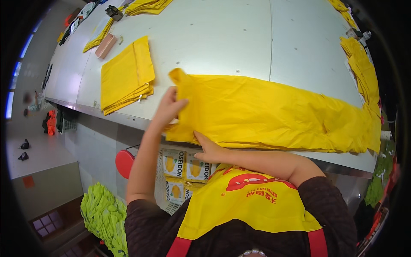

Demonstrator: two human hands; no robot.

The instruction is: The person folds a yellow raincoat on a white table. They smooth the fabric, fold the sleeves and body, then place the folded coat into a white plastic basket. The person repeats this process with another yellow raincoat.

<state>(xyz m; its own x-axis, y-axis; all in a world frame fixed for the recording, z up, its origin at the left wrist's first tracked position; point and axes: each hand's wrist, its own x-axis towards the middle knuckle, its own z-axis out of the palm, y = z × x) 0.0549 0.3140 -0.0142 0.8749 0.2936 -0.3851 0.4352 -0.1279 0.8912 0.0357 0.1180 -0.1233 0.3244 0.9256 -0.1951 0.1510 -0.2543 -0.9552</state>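
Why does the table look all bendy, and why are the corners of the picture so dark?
In the head view the fisheye lens curves the table edges and blackens the corners; soft light glares faintly on the tabletop, and the yellow fabric under both hands looks sharp.

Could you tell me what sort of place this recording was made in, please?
Probably a garment or textile workshop: a long grey worktable, a stack of folded yellow cloth, a yellow fabric piece spread out, and bundled green fabric on the floor.

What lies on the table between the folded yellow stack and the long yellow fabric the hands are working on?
Only bare grey table: the head view shows a clear strip between the folded stack and the yellow fabric.
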